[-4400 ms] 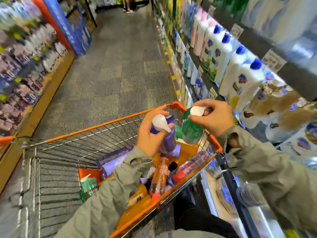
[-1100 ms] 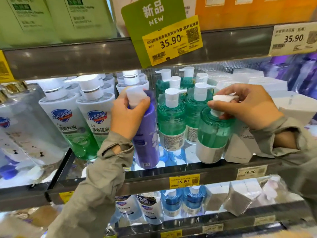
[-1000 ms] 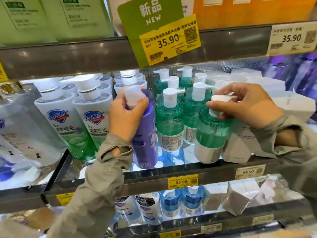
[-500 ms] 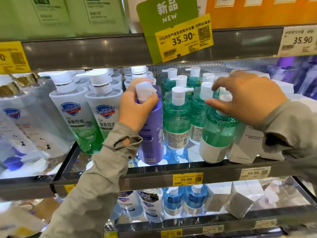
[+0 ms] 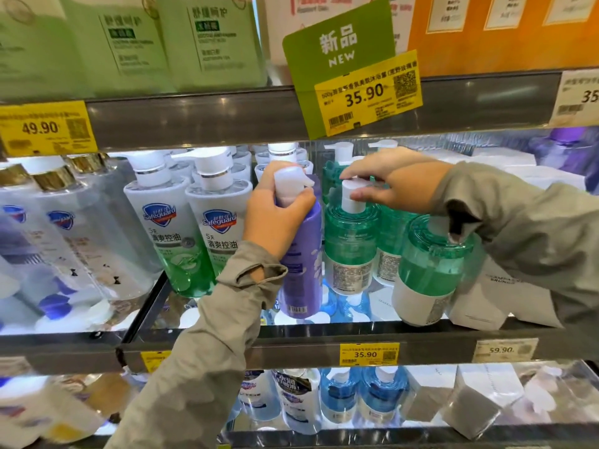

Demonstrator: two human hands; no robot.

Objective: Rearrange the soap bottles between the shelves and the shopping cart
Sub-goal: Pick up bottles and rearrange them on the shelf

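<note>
Purple soap bottle (image 5: 303, 264), one alone, stands near on the lit shelf (image 5: 291, 346), left hand (image 5: 275, 218) curled round its top. Three green bottles (image 5: 431, 273) stand right; right hand (image 5: 398, 184) pinches the leftmost's white pump (image 5: 353, 197). Two Safeguard bottles (image 5: 176, 241) crowd left.

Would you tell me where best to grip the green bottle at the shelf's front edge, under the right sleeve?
Grip round its round green body, coming straight from the front. The green bottle stands at the front edge of the shelf with its face unobstructed, while the right sleeve hides its pump and a white box crowds its right side.
</note>
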